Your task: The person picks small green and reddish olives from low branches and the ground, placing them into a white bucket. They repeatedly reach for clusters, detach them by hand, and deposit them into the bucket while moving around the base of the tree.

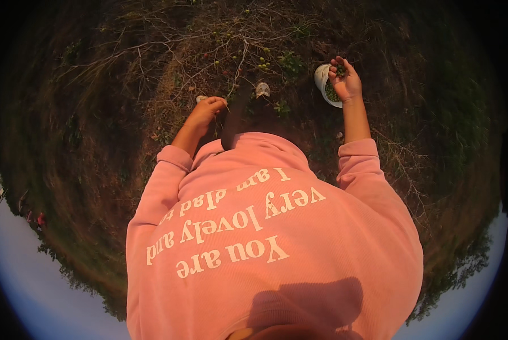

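Observation:
My right hand (pixel 346 80) is palm up with curled fingers around several small green fruits (pixel 340 70). It is over the rim of a white plastic bucket (pixel 320 77), in which a heap of similar green fruits (pixel 331 92) shows. My left hand (pixel 211 111) is at the left, in front of my body, with its thumb and forefinger pinched on a thin green stem (pixel 227 108). The rest of that stem's course is hard to make out. Beyond my hands lies a bare, thin-twigged branch (pixel 244 42) on the ground.
Round yellow-green fruits (pixel 263 66) and a few red ones lie among the twigs. My shoes (pixel 262 90) show at the branch's near end. Leafy weeds (pixel 291 61) grow near the bucket, and dry twigs (pixel 400 148) lie at the right. A distant person in red (pixel 41 219) is at the far left.

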Motion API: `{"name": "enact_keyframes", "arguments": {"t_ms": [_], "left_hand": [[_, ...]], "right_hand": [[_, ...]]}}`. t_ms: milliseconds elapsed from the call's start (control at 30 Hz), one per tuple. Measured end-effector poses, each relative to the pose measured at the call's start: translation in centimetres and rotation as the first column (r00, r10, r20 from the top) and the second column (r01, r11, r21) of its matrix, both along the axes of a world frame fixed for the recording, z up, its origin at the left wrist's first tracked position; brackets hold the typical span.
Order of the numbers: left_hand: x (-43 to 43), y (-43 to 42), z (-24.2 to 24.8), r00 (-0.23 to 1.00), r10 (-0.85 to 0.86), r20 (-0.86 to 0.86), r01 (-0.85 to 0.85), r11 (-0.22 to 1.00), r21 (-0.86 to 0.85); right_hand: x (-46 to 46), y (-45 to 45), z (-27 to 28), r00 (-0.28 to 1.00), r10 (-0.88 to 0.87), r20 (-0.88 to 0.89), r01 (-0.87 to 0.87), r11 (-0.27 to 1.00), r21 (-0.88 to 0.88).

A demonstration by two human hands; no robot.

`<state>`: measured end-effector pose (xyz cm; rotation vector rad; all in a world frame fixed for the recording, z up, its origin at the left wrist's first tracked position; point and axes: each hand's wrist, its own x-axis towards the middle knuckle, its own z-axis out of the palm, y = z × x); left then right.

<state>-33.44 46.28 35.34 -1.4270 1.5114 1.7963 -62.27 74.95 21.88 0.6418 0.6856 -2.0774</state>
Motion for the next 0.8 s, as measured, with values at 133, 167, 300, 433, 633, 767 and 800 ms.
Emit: {"name": "enact_keyframes", "arguments": {"t_ms": [133,167,300,433,633,767,800], "left_hand": [[0.1,-0.3,-0.8,1.0,-0.012,-0.006,0.012,1.0,0.023],[0.1,-0.3,-0.8,1.0,-0.012,-0.001,0.012,1.0,0.027],[-0.3,0.1,-0.6,0.999,-0.003,0.037,0.002,1.0,0.021],[-0.9,0.3,0.0,0.998,0.001,0.056,-0.003,1.0,0.023],[-0.8,0.4,0.2,0.998,0.026,0.059,-0.028,0.999,0.023],[-0.6,0.4,0.1,0.998,0.007,0.066,-0.007,1.0,-0.006],[-0.6,0.4,0.1,0.997,0.003,0.071,-0.002,1.0,-0.014]], "right_hand": [[0.8,6.9,-6.0,0.984,-0.117,0.137,0.064,0.938,0.342],[0.5,8.3,-7.1,0.976,-0.156,0.153,0.079,0.905,0.418],[-0.7,11.7,-10.0,0.951,0.089,0.297,-0.3,0.497,0.814],[-0.9,9.2,-10.5,0.957,0.275,0.093,-0.204,0.407,0.89],[2.0,-5.4,-6.3,0.565,0.687,-0.457,-0.209,0.654,0.727],[4.3,-12.5,-3.3,0.183,0.81,-0.557,-0.008,0.568,0.823],[4.5,-13.5,-2.9,0.151,0.842,-0.518,-0.008,0.525,0.851]]}}
